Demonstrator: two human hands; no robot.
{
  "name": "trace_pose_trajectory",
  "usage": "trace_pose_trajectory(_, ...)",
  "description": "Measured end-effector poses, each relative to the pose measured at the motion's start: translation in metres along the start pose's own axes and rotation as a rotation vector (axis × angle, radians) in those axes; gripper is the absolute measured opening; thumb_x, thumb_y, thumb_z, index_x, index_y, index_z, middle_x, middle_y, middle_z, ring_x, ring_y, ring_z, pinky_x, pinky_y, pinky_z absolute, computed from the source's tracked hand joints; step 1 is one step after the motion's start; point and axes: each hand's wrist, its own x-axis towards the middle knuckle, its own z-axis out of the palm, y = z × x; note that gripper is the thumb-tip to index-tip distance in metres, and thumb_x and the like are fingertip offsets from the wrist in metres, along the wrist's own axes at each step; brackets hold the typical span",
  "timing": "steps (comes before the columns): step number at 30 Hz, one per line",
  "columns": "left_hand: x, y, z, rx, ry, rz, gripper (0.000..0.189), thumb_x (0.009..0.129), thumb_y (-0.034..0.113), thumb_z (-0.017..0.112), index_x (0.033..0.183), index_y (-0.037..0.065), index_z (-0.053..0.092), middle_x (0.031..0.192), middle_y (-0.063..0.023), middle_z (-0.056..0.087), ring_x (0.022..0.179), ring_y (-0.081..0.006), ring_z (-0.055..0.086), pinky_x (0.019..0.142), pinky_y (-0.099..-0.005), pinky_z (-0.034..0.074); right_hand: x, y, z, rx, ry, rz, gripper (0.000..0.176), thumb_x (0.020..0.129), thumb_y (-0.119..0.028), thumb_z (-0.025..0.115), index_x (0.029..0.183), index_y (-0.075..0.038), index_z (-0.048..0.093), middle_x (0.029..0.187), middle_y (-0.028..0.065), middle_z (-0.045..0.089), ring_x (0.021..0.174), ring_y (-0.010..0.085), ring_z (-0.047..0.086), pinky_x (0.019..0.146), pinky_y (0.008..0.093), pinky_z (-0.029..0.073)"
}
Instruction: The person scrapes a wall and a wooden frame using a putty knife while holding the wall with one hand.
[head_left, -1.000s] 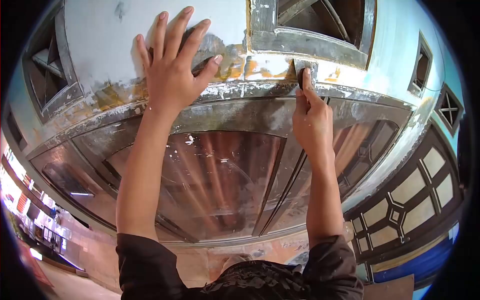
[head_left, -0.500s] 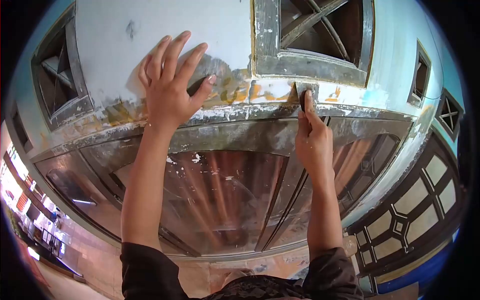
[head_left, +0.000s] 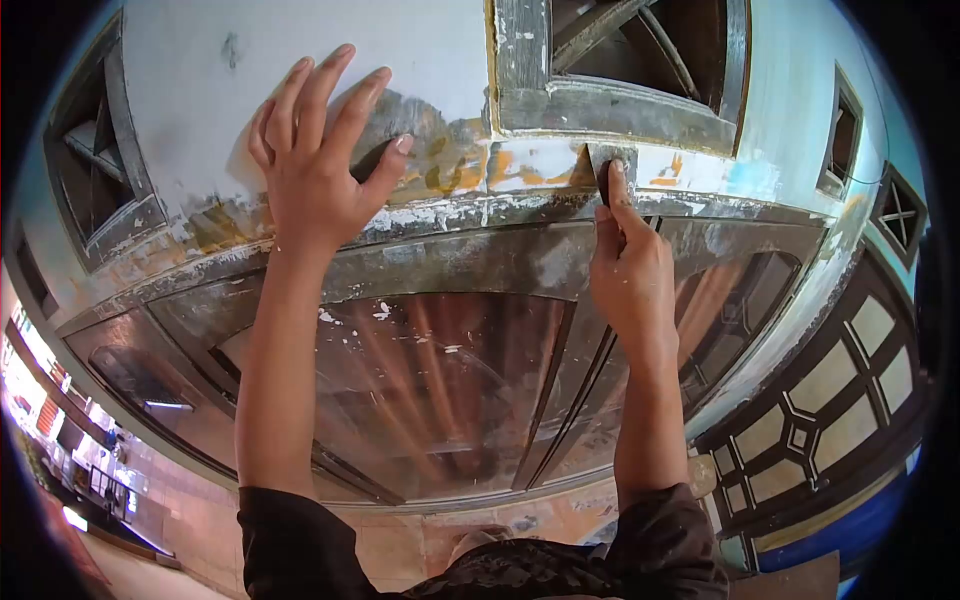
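Observation:
My left hand (head_left: pixel 325 165) lies with spread fingers against the white wall (head_left: pixel 420 50), beside a grey and ochre stained patch (head_left: pixel 430 135). In my right hand (head_left: pixel 630 240) is a small flat scraper (head_left: pixel 611 158), with a finger pressed along it. The scraper's blade touches the patchy white and orange strip (head_left: pixel 540 165) of wall just below a wooden vent frame (head_left: pixel 620 122). Under both hands runs a ledge (head_left: pixel 440 213) with flaking white paint.
Below the ledge is a dark wooden window frame (head_left: pixel 470 265) with reflecting glass (head_left: pixel 440 390). A patterned dark door (head_left: pixel 820 420) stands at the right. Another vent frame (head_left: pixel 135 150) is at the left. Tiled floor (head_left: pixel 390 548) shows at the bottom.
The view has shifted slightly, so the vent frame sits higher and further left. Both hands keep their poses, the left still flat on the wall and the right still holding the scraper.

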Motion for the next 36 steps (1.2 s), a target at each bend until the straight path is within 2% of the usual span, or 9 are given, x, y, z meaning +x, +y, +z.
trace_pose_trajectory(5,-0.001,-0.003,0.002,-0.001,0.028,0.012,0.047,0.093,0.049,0.071,0.137,0.032,0.073,0.158,0.0055,0.055,0.148,-0.0246,0.045,0.123,-0.0508,0.027,-0.001,0.0,0.002,-0.026,-0.018,0.024,0.045,0.112,-0.021,0.057,0.156,-0.015,0.055,0.079,0.0296,0.064,0.062,0.0355,0.054,0.068,0.0408,0.051)
trace_pose_trajectory(7,-0.001,-0.002,0.002,-0.017,0.03,0.019,0.047,0.094,0.049,0.071,0.137,0.032,0.073,0.158,0.0055,0.055,0.148,-0.0249,0.046,0.122,-0.0507,0.027,0.0,0.0,0.003,-0.031,-0.002,0.05,0.038,0.109,-0.021,0.055,0.146,-0.014,0.065,0.081,0.0278,0.07,0.08,0.0519,0.067,0.072,0.0558,0.052)
trace_pose_trajectory(11,0.0,-0.003,0.002,-0.016,0.03,0.014,0.047,0.094,0.049,0.071,0.137,0.031,0.073,0.159,0.0053,0.055,0.148,-0.025,0.046,0.122,-0.0506,0.027,-0.001,0.006,0.003,-0.015,0.032,0.021,0.035,0.109,-0.021,0.055,0.141,-0.013,0.068,0.082,0.028,0.07,0.08,0.0522,0.066,0.073,0.0561,0.052)
trace_pose_trajectory(13,-0.001,-0.003,0.001,-0.02,0.019,0.016,0.047,0.094,0.049,0.071,0.137,0.031,0.073,0.159,0.0053,0.055,0.148,-0.0251,0.046,0.122,-0.0506,0.027,0.003,0.005,0.003,-0.071,0.001,0.006,0.045,0.112,-0.02,0.056,0.157,-0.015,0.055,0.073,0.0259,0.059,0.062,0.0289,0.043,0.066,0.0397,0.049)
trace_pose_trajectory(18,-0.001,-0.003,0.002,-0.014,0.036,0.015,0.046,0.094,0.05,0.072,0.136,0.031,0.073,0.158,0.0051,0.056,0.148,-0.0253,0.046,0.123,-0.051,0.027,-0.001,0.011,0.003,0.011,0.03,-0.035,0.045,0.112,-0.02,0.056,0.157,-0.016,0.054,0.073,0.0238,0.057,0.063,0.0224,0.044,0.065,0.0377,0.048)
trace_pose_trajectory(20,-0.001,-0.003,0.001,-0.02,0.017,0.011,0.048,0.095,0.049,0.072,0.14,0.031,0.071,0.159,0.0046,0.054,0.15,-0.0261,0.044,0.123,-0.051,0.025,0.004,0.007,0.004,-0.018,0.024,0.018,0.044,0.11,-0.018,0.056,0.154,-0.019,0.059,0.082,0.0291,0.069,0.079,0.0529,0.065,0.069,0.0494,0.053)
trace_pose_trajectory(30,-0.004,-0.006,0.0,-0.048,0.006,0.012,0.051,0.095,0.048,0.073,0.143,0.03,0.07,0.161,0.0046,0.053,0.151,-0.027,0.042,0.123,-0.0502,0.025,0.002,0.008,-0.003,-0.065,0.001,0.059,0.047,0.11,-0.02,0.057,0.157,-0.019,0.055,0.084,0.0311,0.068,0.079,0.0516,0.066,0.071,0.0457,0.055)
trace_pose_trajectory(32,-0.004,-0.006,0.0,-0.04,0.005,0.009,0.051,0.095,0.048,0.073,0.143,0.03,0.07,0.161,0.0047,0.053,0.151,-0.0269,0.043,0.123,-0.0497,0.025,0.0,0.014,-0.004,-0.005,0.037,0.035,0.044,0.113,-0.022,0.056,0.157,-0.016,0.055,0.069,0.0144,0.05,0.066,0.0188,0.039,0.063,0.0362,0.045)
trace_pose_trajectory(36,-0.003,-0.005,-0.001,-0.032,0.005,0.011,0.051,0.095,0.047,0.074,0.142,0.029,0.07,0.16,0.0049,0.054,0.15,-0.0269,0.043,0.123,-0.049,0.026,0.005,0.019,-0.003,-0.027,0.045,-0.004,0.045,0.113,-0.023,0.056,0.157,-0.016,0.055,0.07,0.0147,0.051,0.066,0.0186,0.039,0.063,0.0366,0.045)
